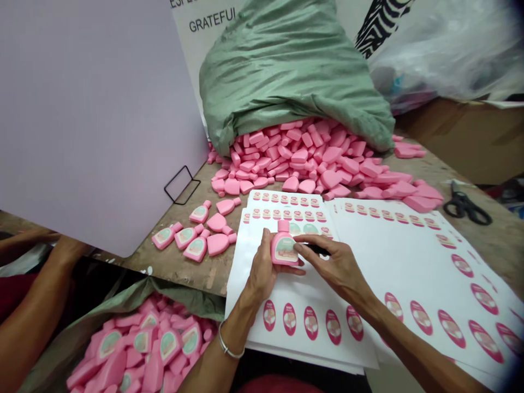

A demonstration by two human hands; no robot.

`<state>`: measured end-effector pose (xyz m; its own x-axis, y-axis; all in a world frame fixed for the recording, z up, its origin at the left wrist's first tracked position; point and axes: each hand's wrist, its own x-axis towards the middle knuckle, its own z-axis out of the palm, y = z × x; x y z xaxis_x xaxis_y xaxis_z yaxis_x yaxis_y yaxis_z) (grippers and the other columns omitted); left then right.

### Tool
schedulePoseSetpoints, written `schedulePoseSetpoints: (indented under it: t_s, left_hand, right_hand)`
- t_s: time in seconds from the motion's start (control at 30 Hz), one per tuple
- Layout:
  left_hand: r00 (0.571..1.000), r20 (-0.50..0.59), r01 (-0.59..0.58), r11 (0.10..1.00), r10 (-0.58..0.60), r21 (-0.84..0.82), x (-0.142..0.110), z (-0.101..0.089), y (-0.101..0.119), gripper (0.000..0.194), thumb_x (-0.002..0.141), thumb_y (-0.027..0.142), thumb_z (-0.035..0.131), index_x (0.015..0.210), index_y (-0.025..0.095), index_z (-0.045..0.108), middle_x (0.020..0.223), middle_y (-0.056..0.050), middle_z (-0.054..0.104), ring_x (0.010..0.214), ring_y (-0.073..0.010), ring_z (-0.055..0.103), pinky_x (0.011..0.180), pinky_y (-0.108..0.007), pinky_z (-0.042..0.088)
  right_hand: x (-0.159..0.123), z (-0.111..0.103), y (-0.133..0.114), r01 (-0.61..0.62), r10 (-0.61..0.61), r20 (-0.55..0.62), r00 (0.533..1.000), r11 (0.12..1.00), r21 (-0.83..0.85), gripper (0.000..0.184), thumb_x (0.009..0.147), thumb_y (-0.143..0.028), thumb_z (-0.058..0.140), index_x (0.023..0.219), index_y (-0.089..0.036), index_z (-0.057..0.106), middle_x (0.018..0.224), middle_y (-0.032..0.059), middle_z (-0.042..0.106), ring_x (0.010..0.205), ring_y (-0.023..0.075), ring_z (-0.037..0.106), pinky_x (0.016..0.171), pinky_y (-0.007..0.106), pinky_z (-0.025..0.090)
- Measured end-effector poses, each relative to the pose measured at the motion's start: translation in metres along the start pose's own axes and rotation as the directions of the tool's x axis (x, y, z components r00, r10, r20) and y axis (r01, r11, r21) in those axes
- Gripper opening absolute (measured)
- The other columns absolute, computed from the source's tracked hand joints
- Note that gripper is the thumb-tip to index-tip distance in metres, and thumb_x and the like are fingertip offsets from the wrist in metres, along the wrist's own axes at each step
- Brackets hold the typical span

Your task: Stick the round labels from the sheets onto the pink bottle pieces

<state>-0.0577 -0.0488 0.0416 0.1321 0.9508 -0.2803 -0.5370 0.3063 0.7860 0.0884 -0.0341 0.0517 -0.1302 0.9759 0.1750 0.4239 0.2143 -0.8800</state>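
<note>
A small pink plastic bottle stands upright in my left hand, with the fingers wrapped behind it. On its front sits a pale green and cream label. My right hand is closed, its thumb and forefinger at the label's right edge. A thin black tool lies in that hand; its tip is hidden, so its kind is unclear. Beneath both hands lies a sheet of stickers, with oval pink ones along the near edge and small ones along the far edge.
A green sack spills a heap of pink bottles at the back. Several labelled and bare bottles lie left. More sticker sheets and black scissors are right. Below, a sack holds labelled bottles. A pale panel partly hides another person's arms.
</note>
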Motion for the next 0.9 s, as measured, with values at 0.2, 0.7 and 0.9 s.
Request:
schedulePoseSetpoints:
  t_s: [0.2,0.7,0.9]
  left_hand:
    - [0.998,0.056,-0.036,0.999,0.036,0.008,-0.001,0.002,0.001,0.05,0.087,0.055,0.044,0.105,0.011,0.061,0.089,-0.01,0.067,0.078,-0.0212,0.067,0.068,-0.037,0.058]
    - [0.95,0.301,-0.014,0.957,-0.077,0.289,-0.03,-0.006,0.015,0.037,0.079,0.029,0.062,0.112,0.017,0.051,0.095,-0.005,0.061,0.082,-0.0183,0.062,0.075,-0.038,0.056]
    - [0.963,-0.062,-0.085,0.514,0.261,0.854,-0.042,-0.07,0.045,0.031,0.08,0.022,0.054,0.11,0.02,0.053,0.103,-0.006,0.063,0.091,-0.0212,0.06,0.083,-0.035,0.049]
  right_hand:
    - [-0.001,0.001,0.001,0.03,-0.03,-0.019,0.999,0.999,-0.027,0.027,0.08,-0.045,0.061,0.088,-0.02,0.071,0.088,0.0048,0.071,0.077,0.0182,0.064,0.069,0.03,0.052]
    - [0.027,-0.003,0.022,-0.214,0.182,0.347,0.92,0.975,0.057,0.058,0.062,-0.052,0.072,0.109,-0.021,0.06,0.087,0.002,0.061,0.078,0.017,0.059,0.069,0.029,0.049]
    - [0.051,-0.018,0.043,-0.257,0.263,0.089,0.961,0.964,-0.072,0.051,0.067,-0.06,0.063,0.096,-0.018,0.062,0.057,-0.0048,0.044,0.051,0.0106,0.04,0.048,0.024,0.035]
